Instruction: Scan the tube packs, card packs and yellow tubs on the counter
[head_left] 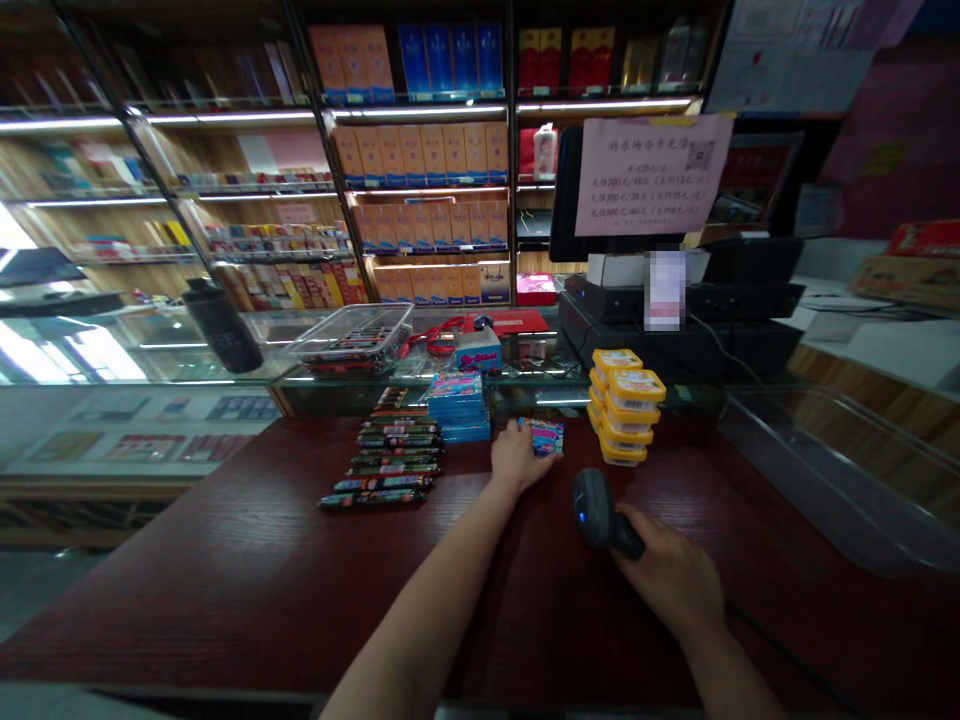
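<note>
My left hand [516, 458] is closed on a small flat blue-and-pink packet [546, 437] at the back of the dark red tabletop, its thumb along the near edge. Fingers of my right hand [671, 568] wrap the handle of a black barcode scanner [594, 508], which has a small blue light on its head. Left of my left hand stands a stack of similar blue packets [459, 410]. Beside that stack lies a column of several dark, patterned stick-shaped packs [394, 465]. Yellow-lidded small tubs [628, 415] are piled beyond the scanner.
A clear plastic bin [832, 490] sits at the right. On the glass counter behind are a clear tray [349, 345] of sticks, a black bottle [223, 325], an open blue box [478, 352] and a monitor with a paper sign [651, 175]. A cable trails from my right hand.
</note>
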